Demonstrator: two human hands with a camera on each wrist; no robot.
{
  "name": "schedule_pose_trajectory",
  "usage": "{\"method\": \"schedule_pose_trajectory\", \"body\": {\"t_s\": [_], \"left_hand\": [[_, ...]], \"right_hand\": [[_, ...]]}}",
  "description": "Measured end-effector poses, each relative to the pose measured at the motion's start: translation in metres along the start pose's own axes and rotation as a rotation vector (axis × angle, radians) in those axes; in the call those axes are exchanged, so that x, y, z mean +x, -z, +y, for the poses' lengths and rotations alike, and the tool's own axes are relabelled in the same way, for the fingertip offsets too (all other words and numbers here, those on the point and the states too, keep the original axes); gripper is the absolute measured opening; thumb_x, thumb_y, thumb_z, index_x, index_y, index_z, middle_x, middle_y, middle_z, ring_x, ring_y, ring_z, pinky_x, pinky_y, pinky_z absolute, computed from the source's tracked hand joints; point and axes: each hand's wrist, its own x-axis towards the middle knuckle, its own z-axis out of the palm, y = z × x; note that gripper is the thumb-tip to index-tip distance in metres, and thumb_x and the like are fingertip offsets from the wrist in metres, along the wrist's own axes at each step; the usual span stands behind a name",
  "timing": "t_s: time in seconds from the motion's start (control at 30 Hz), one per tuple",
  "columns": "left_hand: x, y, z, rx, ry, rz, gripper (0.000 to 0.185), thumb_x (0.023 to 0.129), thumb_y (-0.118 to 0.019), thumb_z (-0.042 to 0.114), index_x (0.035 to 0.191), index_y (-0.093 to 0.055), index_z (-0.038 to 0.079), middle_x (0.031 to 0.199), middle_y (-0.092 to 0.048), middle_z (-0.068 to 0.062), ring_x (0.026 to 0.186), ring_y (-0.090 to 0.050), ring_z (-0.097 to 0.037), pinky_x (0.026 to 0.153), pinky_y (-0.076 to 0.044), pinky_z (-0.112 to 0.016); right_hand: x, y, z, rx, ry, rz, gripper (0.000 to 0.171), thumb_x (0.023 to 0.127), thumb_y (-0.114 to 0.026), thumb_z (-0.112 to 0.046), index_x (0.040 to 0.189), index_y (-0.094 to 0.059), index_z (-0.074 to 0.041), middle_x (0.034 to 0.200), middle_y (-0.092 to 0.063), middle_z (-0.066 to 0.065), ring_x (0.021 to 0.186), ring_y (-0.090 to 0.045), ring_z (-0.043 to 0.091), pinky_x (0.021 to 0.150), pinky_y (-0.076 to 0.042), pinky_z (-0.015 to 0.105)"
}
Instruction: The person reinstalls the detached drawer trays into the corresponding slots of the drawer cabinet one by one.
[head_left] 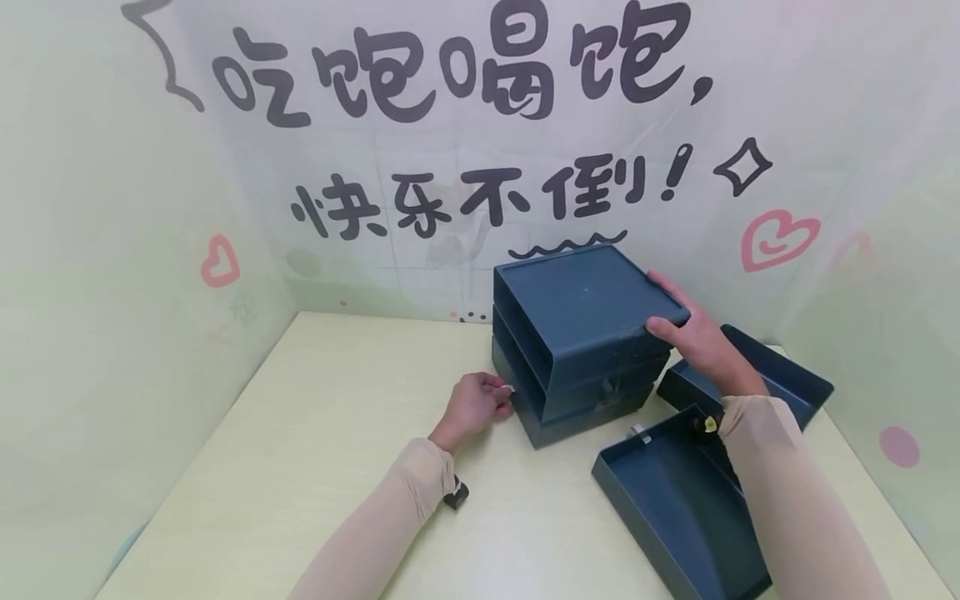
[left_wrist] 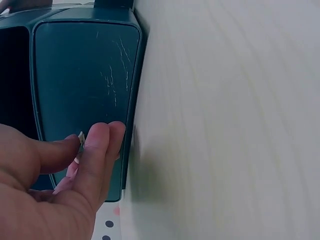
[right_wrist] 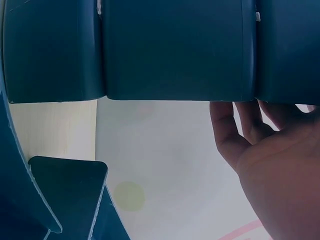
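Note:
A dark blue three-tier stack of desktop drawer boxes point(head_left: 588, 300) stands at the back of the table. On its left side the upper two tiers are open, while the lowest shows a scratched blue panel point(left_wrist: 82, 80). My left hand point(head_left: 472, 408) is beside that lowest tier, pinching a small whitish piece point(left_wrist: 81, 138) between thumb and fingers, close in front of the panel. What the piece is, I cannot tell. My right hand point(head_left: 708, 346) grips the top tier's right edge, thumb at the front corner and fingers around the side.
An empty blue drawer tray point(head_left: 675, 508) lies on the table point(head_left: 315, 442) at the front right, partly under my right forearm. Another blue tray point(head_left: 787, 375) sits behind it, near the right wall. A printed wall sheet point(head_left: 420, 275) rises behind the stack.

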Motion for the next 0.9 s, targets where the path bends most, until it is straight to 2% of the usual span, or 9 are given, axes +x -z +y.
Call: {"method": "schedule_pose_trajectory", "body": {"t_s": [0.2, 0.37, 0.47, 0.63, 0.8, 0.9], "left_hand": [[-0.002, 0.000, 0.004, 0.028, -0.034, -0.019, 0.023, 0.098, -0.064, 0.015, 0.110, -0.067, -0.005, 0.092, -0.077, -0.017, 0.077, -0.076, -0.018, 0.065, -0.050, -0.020], [-0.004, 0.006, 0.013, 0.104, -0.064, -0.030, 0.024, 0.101, -0.059, 0.018, 0.112, -0.066, -0.003, 0.097, -0.075, -0.015, 0.080, -0.072, -0.019, 0.067, -0.051, -0.024], [-0.003, 0.016, 0.026, 0.153, -0.099, 0.012, 0.028, 0.103, -0.054, 0.021, 0.118, -0.065, -0.001, 0.105, -0.073, -0.016, 0.086, -0.072, -0.020, 0.073, -0.054, -0.028], [0.002, 0.036, 0.053, 0.213, -0.156, 0.126, 0.035, 0.105, -0.051, 0.032, 0.124, -0.064, 0.005, 0.113, -0.072, -0.013, 0.095, -0.071, -0.023, 0.080, -0.054, -0.035], [0.004, 0.050, 0.075, 0.176, -0.185, 0.210, 0.041, 0.104, -0.049, 0.043, 0.125, -0.062, 0.010, 0.119, -0.067, -0.009, 0.106, -0.067, -0.025, 0.090, -0.053, -0.041], [0.004, 0.055, 0.085, 0.133, -0.216, 0.235, 0.041, 0.105, -0.046, 0.044, 0.127, -0.060, 0.012, 0.124, -0.064, -0.008, 0.115, -0.064, -0.026, 0.098, -0.052, -0.045]], "right_hand": [[-0.003, 0.004, 0.000, -0.039, -0.014, -0.004, 0.074, 0.102, -0.052, -0.044, 0.163, -0.009, -0.043, 0.172, -0.007, 0.013, 0.150, -0.020, 0.048, 0.115, -0.020, 0.077], [-0.005, 0.008, 0.000, -0.074, -0.029, -0.008, 0.076, 0.102, -0.052, -0.044, 0.163, -0.006, -0.043, 0.172, -0.006, 0.016, 0.150, -0.019, 0.050, 0.114, -0.021, 0.078], [-0.006, 0.009, -0.002, -0.097, -0.046, -0.003, 0.077, 0.102, -0.052, -0.045, 0.163, -0.005, -0.042, 0.171, -0.007, 0.019, 0.149, -0.020, 0.052, 0.113, -0.022, 0.078], [-0.007, 0.009, -0.006, -0.125, -0.070, 0.024, 0.079, 0.101, -0.054, -0.047, 0.164, -0.006, -0.039, 0.169, -0.010, 0.024, 0.147, -0.022, 0.053, 0.112, -0.023, 0.078], [-0.008, 0.007, -0.009, -0.154, -0.068, 0.064, 0.080, 0.099, -0.057, -0.047, 0.165, -0.013, -0.032, 0.169, -0.012, 0.025, 0.146, -0.025, 0.053, 0.111, -0.026, 0.077], [-0.010, 0.005, -0.011, -0.173, -0.048, 0.082, 0.078, 0.100, -0.058, -0.046, 0.164, -0.017, -0.029, 0.167, -0.018, 0.025, 0.142, -0.032, 0.051, 0.110, -0.034, 0.072]]}}
